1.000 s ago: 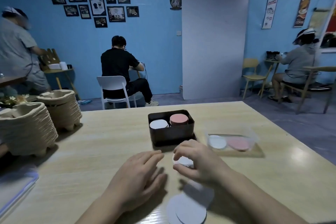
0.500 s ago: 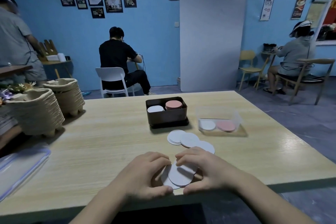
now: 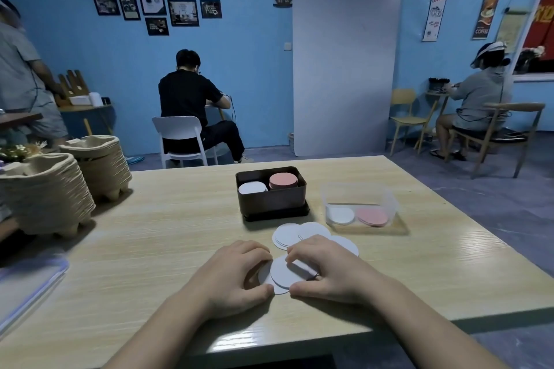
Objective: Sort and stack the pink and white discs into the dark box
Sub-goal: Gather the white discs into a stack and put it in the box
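White discs (image 3: 287,235) lie fanned on the table (image 3: 165,234) just in front of the box (image 3: 271,204), and a smaller overlapped pile (image 3: 283,274) sits nearer, between both hands. The left hand (image 3: 236,275) and right hand (image 3: 326,272) curl fingers and thumbs round the pile's edges, squeezing it from either side. Inside the box a white stack (image 3: 252,188) stands on the left and a taller pink stack (image 3: 283,180) on the right. A clear tub (image 3: 389,201) beside the box holds a few more of each colour. The step in hand looks like squaring loose whites into one stack. Next, the edges need aligning, then a firm pinch so the thin discs do not slide on the way to the white stack.
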A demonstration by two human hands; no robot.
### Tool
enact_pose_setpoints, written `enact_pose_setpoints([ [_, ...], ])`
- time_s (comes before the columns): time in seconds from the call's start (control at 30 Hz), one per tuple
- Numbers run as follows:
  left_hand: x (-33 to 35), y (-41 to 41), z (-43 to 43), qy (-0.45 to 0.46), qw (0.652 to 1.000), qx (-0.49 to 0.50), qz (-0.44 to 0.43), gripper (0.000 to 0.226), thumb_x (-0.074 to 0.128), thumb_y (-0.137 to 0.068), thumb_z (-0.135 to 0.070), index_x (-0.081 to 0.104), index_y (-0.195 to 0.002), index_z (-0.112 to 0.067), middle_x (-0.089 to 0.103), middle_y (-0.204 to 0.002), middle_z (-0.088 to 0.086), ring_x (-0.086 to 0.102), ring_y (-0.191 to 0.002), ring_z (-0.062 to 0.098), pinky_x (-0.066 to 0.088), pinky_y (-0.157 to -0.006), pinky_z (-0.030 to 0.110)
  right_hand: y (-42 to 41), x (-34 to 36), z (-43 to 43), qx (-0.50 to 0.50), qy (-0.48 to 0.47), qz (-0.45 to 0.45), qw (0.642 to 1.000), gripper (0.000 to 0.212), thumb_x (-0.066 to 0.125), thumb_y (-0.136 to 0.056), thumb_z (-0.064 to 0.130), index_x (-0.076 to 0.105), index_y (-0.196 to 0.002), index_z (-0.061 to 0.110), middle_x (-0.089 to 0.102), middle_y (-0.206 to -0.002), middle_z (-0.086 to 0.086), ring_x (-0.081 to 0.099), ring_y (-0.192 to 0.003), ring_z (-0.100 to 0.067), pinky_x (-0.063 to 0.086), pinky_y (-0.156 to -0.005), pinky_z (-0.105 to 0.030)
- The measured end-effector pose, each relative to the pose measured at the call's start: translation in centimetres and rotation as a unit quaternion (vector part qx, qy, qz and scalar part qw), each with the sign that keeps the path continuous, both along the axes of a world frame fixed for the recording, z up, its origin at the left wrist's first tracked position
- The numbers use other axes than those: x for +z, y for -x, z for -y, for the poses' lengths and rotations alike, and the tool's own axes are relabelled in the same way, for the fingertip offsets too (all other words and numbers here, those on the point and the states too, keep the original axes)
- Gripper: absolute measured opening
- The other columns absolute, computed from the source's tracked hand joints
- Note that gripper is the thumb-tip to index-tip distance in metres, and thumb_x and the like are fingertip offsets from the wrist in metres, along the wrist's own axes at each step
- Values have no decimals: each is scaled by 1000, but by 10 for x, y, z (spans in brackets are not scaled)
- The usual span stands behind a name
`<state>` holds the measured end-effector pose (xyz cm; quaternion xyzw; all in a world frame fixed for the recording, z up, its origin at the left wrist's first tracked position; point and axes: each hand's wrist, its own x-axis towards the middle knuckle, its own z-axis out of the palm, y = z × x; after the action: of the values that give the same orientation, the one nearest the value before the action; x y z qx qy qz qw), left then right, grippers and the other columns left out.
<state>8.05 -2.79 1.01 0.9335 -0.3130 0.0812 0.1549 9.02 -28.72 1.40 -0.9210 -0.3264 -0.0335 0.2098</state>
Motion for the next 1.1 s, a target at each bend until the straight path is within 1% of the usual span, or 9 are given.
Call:
enact_pose_setpoints([
  [0.17,-4,-9,-1,7,1000,-2,1,66,59,-76,-81,58,-127,-39,49,-128,-27,44,-120,-1,39,-103,32,-3,-8,0,-16,-47,18,999,51,69,-76,69,62,-114,36,61,-121,21,47,-119,0,47,-98,-32],
  [0.27,-9,-11,-2,28,1000,3,7,67,60,-74,-86,61,-123,-40,50,-126,-29,44,-119,-4,40,-102,31,-2,-9,0,-17,-64,27,997,51,71,-75,67,62,-114,35,61,-118,21,49,-114,1,48,-95,-30],
  [0.4,-10,-11,-2,45,999,10,12,62,62,-74,-84,63,-116,-39,52,-122,-29,45,-115,-6,42,-100,28,-2,-9,1,-21,-80,28,996,51,73,-73,66,63,-112,34,62,-117,20,53,-112,-1,50,-91,-28],
  [0.53,-9,-9,-1,56,998,16,5,56,65,-72,-80,60,-108,-38,54,-117,-28,48,-110,-4,45,-97,29,-1,-9,2,-25,-102,37,994,47,76,-74,62,63,-109,34,61,-114,22,57,-106,-3,51,-84,-27],
  [0.7,-7,-1,-5,72,995,60,21,50,67,-70,-74,55,-102,-37,54,-110,-25,51,-104,-1,50,-85,29,0,-12,4,-44,-148,44,987,44,79,-72,60,64,-104,35,62,-116,21,59,-111,-3,52,-88,-31],
  [0.87,-7,1,-7,77,989,120,44,53,63,-68,-76,54,-102,-37,56,-103,-24,53,-98,1,49,-81,30,-1,-14,6,-68,-171,58,981,43,78,-73,55,64,-104,28,61,-118,17,57,-113,0,49,-91,-27],
  [0.93,-7,2,-7,84,985,147,46,54,61,-67,-76,54,-103,-37,58,-102,-23,55,-96,2,48,-78,26,-2,-15,6,-79,-170,57,981,44,77,-73,56,64,-104,28,59,-117,19,56,-111,0,48,-92,-27],
  [1.03,-4,5,-8,110,978,170,50,52,59,-66,-76,55,-100,-37,58,-99,-25,54,-94,0,39,-69,11,-3,-16,7,-82,-149,57,984,46,75,-73,61,61,-106,32,57,-118,22,56,-110,-1,48,-92,-28],
  [1.1,-4,5,-7,120,976,173,54,51,61,-66,-74,56,-100,-36,59,-98,-25,55,-94,0,37,-68,10,-4,-18,7,-79,-128,59,987,47,73,-73,64,59,-108,35,56,-120,24,55,-111,0,48,-93,-28],
])
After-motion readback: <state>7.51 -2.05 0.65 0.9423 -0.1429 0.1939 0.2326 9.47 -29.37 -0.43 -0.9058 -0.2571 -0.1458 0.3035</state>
